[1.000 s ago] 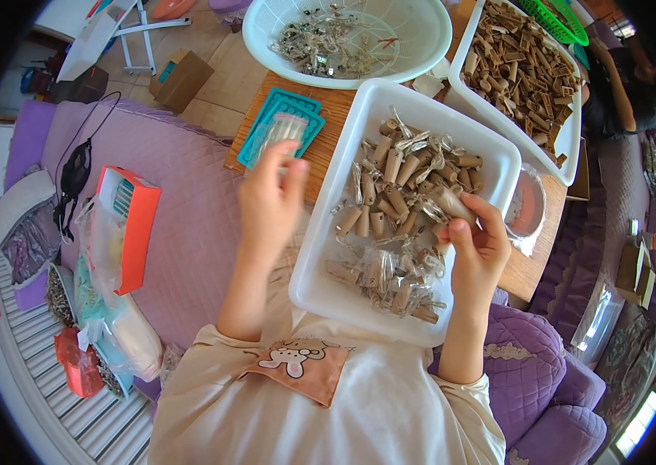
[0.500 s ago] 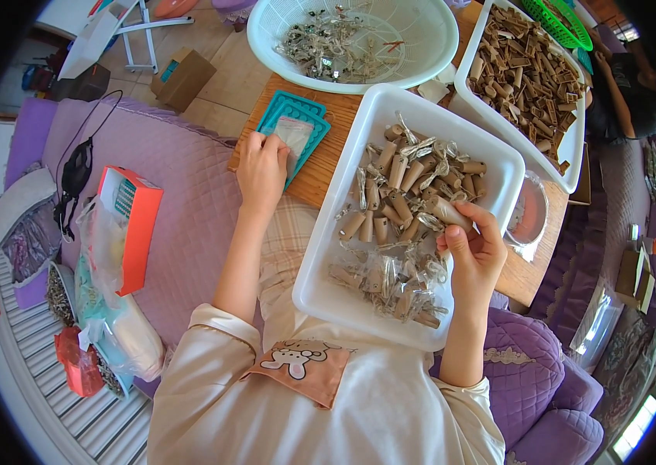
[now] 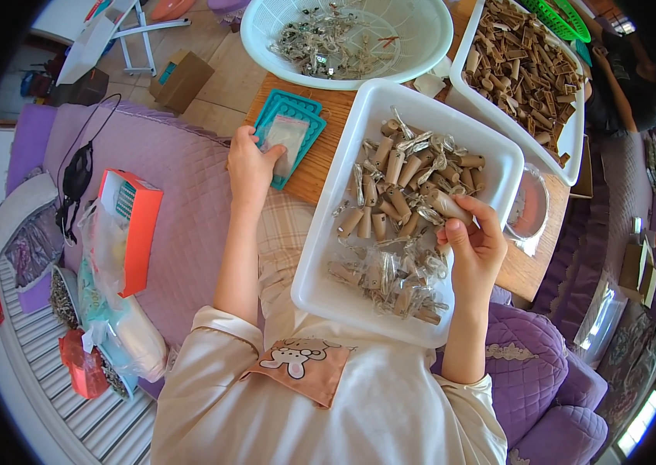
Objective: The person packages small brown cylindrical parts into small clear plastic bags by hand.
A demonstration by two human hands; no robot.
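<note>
My right hand (image 3: 473,240) pinches a small brown cylinder (image 3: 447,205) between thumb and fingers, above the white tub (image 3: 314,267) on my lap. Similar cylinders (image 3: 399,203) with silvery cords or chains fill the tub's upper part. Nearer me in the tub lie several pieces in clear plastic bags (image 3: 382,275). My left hand (image 3: 252,172) rests at the near left of two teal trays (image 3: 314,138), its thumb apart from the curled fingers. The thumb touches a stack of small clear bags (image 3: 288,138) on the upper tray.
A pale green basket (image 3: 436,46) with metal fittings stands at the back of the wooden table (image 3: 336,116). Right of it sits a white bin (image 3: 460,89) of brown pieces. An orange box (image 3: 137,240) lies on the couch at left. Another person's arm (image 3: 616,89) shows at far right.
My left hand has drawn back slightly to the left, with thumb and fingers spreading. The clear bags have shifted a little left. My right hand keeps its pinch on the cylinder.
</note>
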